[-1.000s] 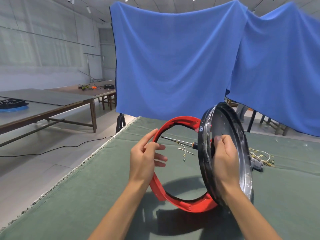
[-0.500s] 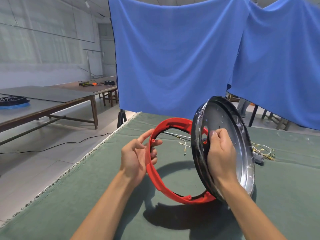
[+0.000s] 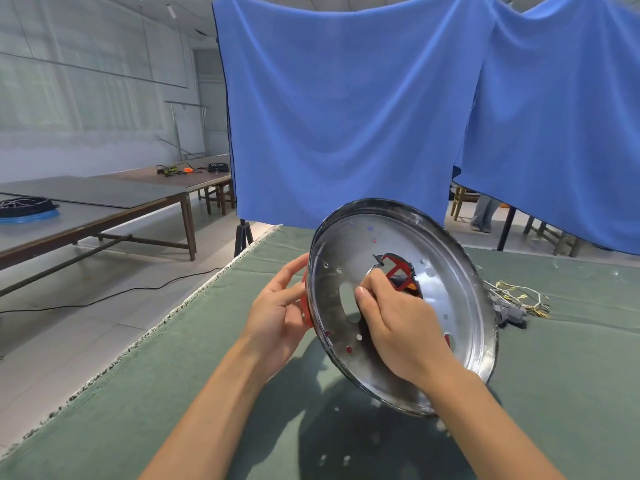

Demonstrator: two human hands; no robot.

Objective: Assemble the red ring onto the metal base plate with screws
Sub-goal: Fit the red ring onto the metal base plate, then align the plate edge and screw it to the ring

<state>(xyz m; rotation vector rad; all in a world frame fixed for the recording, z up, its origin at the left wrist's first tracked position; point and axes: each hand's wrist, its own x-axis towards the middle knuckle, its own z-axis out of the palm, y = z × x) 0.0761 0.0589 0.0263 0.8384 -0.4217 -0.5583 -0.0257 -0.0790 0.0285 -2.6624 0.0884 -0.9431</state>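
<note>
I hold one round, shallow, shiny metal base plate [image 3: 446, 306] tilted above the green felt table [image 3: 571, 375], its dished face toward the camera; it carries nothing loose; red shows through its centre opening and through several of its small holes; I count one red plastic ring [image 3: 304, 299], now lying against the far side of the plate with only a thin red arc visible past the plate's left rim; a second ago the ring stood apart to the left of the plate and the plate was edge-on, so both have come together and the plate has turned to face me. My right hand [image 3: 398, 327] grips the plate, fingers curled into the centre opening; my left hand [image 3: 277, 317] pinches the ring at the plate's left rim. One tangle of yellow and white wires [image 3: 519, 296] lies on the table just right of the plate.
</note>
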